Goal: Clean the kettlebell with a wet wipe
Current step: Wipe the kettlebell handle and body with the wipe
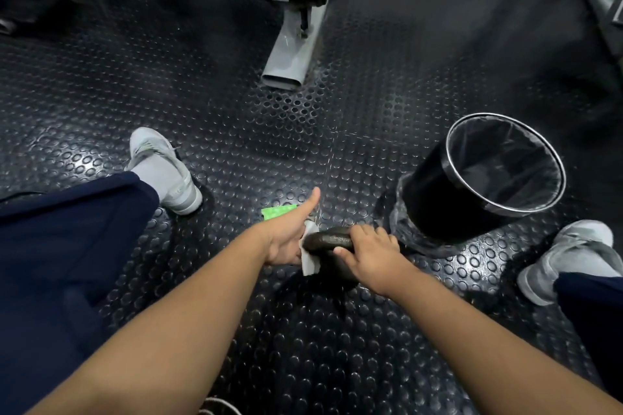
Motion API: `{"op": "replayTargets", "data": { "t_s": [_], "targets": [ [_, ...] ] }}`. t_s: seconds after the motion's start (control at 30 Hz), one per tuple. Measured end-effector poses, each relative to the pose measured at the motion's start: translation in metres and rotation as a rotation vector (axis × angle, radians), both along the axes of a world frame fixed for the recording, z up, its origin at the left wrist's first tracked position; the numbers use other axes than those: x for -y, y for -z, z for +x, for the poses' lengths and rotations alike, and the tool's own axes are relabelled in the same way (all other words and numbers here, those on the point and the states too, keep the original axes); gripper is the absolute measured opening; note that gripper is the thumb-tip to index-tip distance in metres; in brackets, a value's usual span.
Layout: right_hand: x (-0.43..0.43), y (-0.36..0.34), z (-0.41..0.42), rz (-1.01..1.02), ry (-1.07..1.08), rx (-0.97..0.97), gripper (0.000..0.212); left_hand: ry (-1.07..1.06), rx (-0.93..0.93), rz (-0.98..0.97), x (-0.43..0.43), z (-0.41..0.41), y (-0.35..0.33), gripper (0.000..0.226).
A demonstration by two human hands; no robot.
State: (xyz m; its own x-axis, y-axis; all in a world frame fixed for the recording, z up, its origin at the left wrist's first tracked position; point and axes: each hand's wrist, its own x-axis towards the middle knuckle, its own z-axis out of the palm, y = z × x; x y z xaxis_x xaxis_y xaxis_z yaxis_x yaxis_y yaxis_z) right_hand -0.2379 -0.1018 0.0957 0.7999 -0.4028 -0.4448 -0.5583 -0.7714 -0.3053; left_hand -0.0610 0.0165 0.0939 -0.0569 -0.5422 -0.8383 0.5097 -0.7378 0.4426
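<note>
A dark kettlebell [328, 241] stands on the studded rubber floor between my feet. My right hand [372, 254] grips the right end of its handle, fingers curled over the top. My left hand [288, 234] holds a white wet wipe [309, 258] against the left end of the handle, with the thumb pointing up and away. The fingers of that hand are hidden behind the wipe and handle. The kettlebell's body is mostly hidden under my hands.
A green wipe packet [276, 212] lies on the floor just beyond my left hand. A black bin with a liner [478, 178] stands to the right. A grey machine leg [293, 54] is ahead. My grey shoes [165, 172] [569, 259] flank the kettlebell.
</note>
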Motion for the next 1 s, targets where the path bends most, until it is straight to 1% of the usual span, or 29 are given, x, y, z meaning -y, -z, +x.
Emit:
{"op": "replayTargets", "data": {
  "t_s": [0.1, 0.17, 0.23, 0.3, 0.33, 0.4, 0.43, 0.5, 0.57, 0.6, 0.67, 0.73, 0.83, 0.9, 0.97, 1.0],
  "targets": [
    [0.001, 0.001, -0.001, -0.011, -0.003, 0.006, 0.046, 0.06, -0.128, -0.084, -0.01, 0.016, -0.016, 0.129],
    [0.002, 0.001, 0.0, -0.01, 0.0, -0.003, 0.046, 0.111, -0.132, -0.081, -0.006, 0.024, -0.026, 0.127],
    [0.002, 0.001, 0.001, -0.017, 0.003, -0.001, 0.046, 0.119, -0.075, -0.057, 0.004, 0.023, -0.03, 0.118],
    [0.002, 0.0, 0.001, -0.02, 0.0, -0.005, 0.046, 0.078, 0.004, -0.026, 0.012, 0.012, -0.025, 0.101],
    [0.002, 0.0, 0.002, -0.018, 0.002, -0.004, 0.045, 0.05, 0.028, -0.01, 0.014, 0.006, -0.021, 0.101],
    [0.001, 0.001, 0.001, -0.02, 0.0, -0.002, 0.046, 0.013, 0.054, 0.026, 0.014, -0.006, -0.002, 0.114],
    [0.004, 0.0, 0.002, -0.023, -0.002, 0.004, 0.046, -0.013, 0.064, 0.035, 0.018, -0.01, 0.001, 0.117],
    [0.003, 0.001, 0.002, -0.011, 0.001, -0.007, 0.048, -0.042, 0.077, 0.039, 0.019, -0.015, 0.009, 0.117],
    [0.002, 0.002, 0.001, -0.017, 0.003, -0.012, 0.049, -0.006, 0.088, 0.036, 0.018, -0.012, 0.005, 0.118],
    [0.001, 0.003, 0.001, -0.022, 0.005, -0.007, 0.05, 0.036, 0.083, 0.028, 0.016, -0.008, -0.003, 0.122],
    [0.002, 0.002, 0.001, -0.022, 0.008, -0.011, 0.049, 0.098, 0.036, -0.002, 0.011, 0.005, -0.018, 0.129],
    [0.001, 0.002, 0.002, -0.021, 0.005, -0.022, 0.049, 0.162, 0.003, -0.009, 0.007, 0.016, -0.038, 0.125],
    [0.002, 0.003, 0.002, -0.013, 0.007, -0.018, 0.049, 0.167, 0.058, -0.017, 0.011, 0.017, -0.048, 0.109],
    [0.002, 0.003, 0.003, -0.017, 0.003, -0.022, 0.048, 0.142, 0.112, 0.012, 0.013, 0.007, -0.043, 0.112],
    [0.002, 0.002, 0.002, -0.015, -0.001, -0.028, 0.048, 0.106, 0.197, 0.027, 0.013, -0.001, -0.021, 0.109],
    [0.002, 0.002, 0.002, -0.012, -0.004, -0.032, 0.048, 0.087, 0.212, 0.047, 0.014, -0.003, -0.005, 0.116]
  ]
}}
